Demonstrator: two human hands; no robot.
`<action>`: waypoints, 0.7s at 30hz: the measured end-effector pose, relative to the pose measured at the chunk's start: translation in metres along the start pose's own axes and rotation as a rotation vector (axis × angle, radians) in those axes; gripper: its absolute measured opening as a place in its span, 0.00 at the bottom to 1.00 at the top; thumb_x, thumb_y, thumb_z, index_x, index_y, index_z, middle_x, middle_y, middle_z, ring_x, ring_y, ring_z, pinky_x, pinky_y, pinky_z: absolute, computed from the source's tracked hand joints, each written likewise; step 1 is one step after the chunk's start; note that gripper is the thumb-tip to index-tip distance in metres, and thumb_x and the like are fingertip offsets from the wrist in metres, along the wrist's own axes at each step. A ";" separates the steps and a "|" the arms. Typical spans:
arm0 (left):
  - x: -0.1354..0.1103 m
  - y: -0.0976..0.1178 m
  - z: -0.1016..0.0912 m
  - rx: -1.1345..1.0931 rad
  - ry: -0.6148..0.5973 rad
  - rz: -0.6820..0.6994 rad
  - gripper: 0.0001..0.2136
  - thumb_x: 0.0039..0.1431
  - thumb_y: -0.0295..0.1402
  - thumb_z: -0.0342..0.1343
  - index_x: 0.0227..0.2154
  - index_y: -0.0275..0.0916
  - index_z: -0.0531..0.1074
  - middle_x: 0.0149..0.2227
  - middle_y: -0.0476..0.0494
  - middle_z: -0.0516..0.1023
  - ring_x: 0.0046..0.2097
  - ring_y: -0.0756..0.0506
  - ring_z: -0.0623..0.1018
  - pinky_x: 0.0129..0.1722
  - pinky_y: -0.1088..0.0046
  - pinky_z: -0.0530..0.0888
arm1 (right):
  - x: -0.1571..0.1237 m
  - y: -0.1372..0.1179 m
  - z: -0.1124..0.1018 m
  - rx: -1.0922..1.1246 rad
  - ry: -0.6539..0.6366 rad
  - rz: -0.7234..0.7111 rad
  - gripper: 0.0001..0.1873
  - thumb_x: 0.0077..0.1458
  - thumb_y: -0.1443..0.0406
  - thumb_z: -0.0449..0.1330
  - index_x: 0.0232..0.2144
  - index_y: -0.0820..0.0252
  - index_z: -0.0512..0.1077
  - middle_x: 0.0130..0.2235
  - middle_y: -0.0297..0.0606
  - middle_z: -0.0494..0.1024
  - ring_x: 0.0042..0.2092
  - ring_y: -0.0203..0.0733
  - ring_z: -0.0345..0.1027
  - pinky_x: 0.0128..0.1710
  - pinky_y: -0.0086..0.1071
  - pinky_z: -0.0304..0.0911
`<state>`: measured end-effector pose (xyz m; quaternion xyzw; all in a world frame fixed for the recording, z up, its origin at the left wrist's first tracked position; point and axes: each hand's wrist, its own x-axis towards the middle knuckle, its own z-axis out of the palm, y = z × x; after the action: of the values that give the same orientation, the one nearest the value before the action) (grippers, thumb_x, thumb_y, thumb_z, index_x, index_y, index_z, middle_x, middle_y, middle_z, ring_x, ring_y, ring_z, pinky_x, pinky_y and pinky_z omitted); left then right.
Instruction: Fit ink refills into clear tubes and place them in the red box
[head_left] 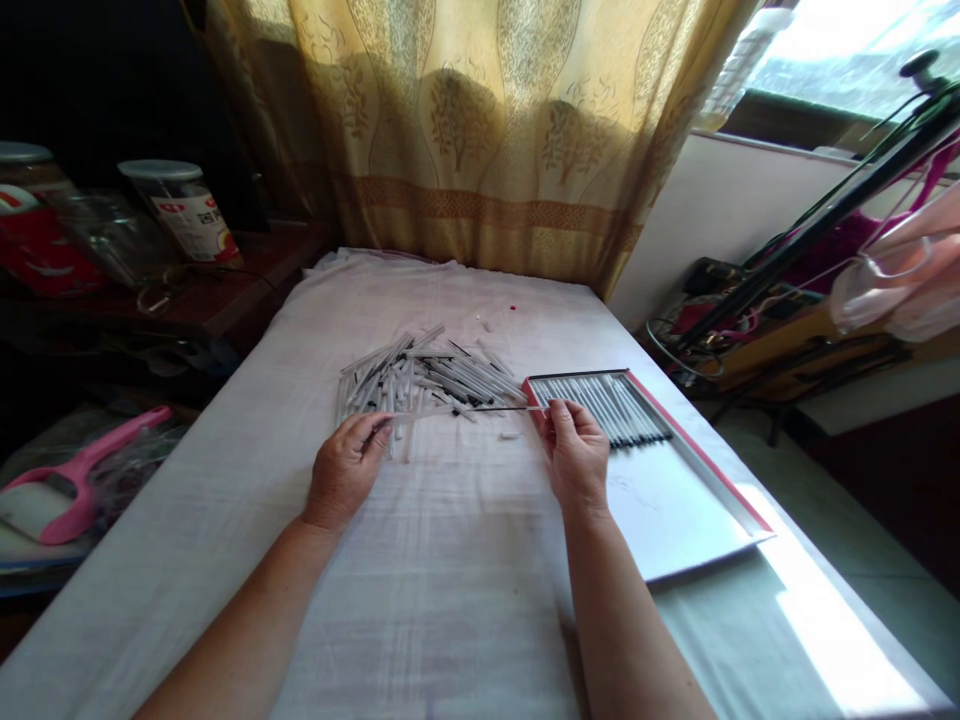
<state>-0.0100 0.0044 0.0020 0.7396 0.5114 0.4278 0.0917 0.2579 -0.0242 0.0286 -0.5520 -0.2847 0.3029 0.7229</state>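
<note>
My left hand (pixel 349 468) is closed, thumb and fingers pinching the end of a clear tube that looks like a pen barrel (pixel 420 412). In my right hand (pixel 577 448) the fingertips pinch the other end of a thin, dark pen refill (pixel 499 408). Tube and refill lie in one line between my hands; the refill's left end meets the tube, though how far inside it sits I cannot tell. Just beyond is a loose pile of clear tubes and dark thin parts (pixel 405 375). Beside my right hand, a row of assembled-looking pens (pixel 600 395) lies in a shallow red-edged box (pixel 694 530).
A pale cloth covers the table (pixel 435 600). A small white piece (pixel 509 436) lies near the pile, and a tiny red bit (pixel 513 308) farther back. At left are a pink-handled object (pixel 82 480) and a lidded jar (pixel 184 210). A dark slanting pole (pixel 817 220) stands at right.
</note>
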 end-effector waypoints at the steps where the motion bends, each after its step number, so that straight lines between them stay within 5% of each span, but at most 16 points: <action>1: 0.000 0.000 0.000 0.001 0.001 0.005 0.13 0.63 0.38 0.49 0.41 0.41 0.76 0.39 0.44 0.80 0.42 0.45 0.79 0.44 0.72 0.74 | 0.001 -0.004 0.000 0.032 0.016 0.006 0.19 0.41 0.51 0.67 0.28 0.60 0.72 0.20 0.26 0.69 0.21 0.29 0.58 0.20 0.23 0.52; 13: -0.001 0.004 0.001 -0.009 -0.014 0.127 0.12 0.65 0.38 0.49 0.40 0.40 0.76 0.38 0.44 0.80 0.40 0.46 0.79 0.43 0.72 0.75 | -0.006 -0.010 0.011 0.028 -0.117 0.018 0.18 0.40 0.53 0.69 0.26 0.61 0.74 0.20 0.28 0.70 0.21 0.29 0.57 0.19 0.24 0.49; 21: -0.008 0.019 0.006 -0.019 -0.095 0.236 0.12 0.65 0.37 0.49 0.41 0.38 0.76 0.38 0.42 0.81 0.39 0.45 0.80 0.41 0.70 0.76 | -0.029 0.004 0.028 -0.199 -0.353 -0.025 0.16 0.47 0.54 0.65 0.31 0.59 0.80 0.30 0.37 0.79 0.28 0.36 0.67 0.27 0.30 0.63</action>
<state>0.0065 -0.0094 0.0049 0.8132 0.4117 0.4051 0.0715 0.2173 -0.0278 0.0287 -0.5555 -0.4421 0.3564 0.6074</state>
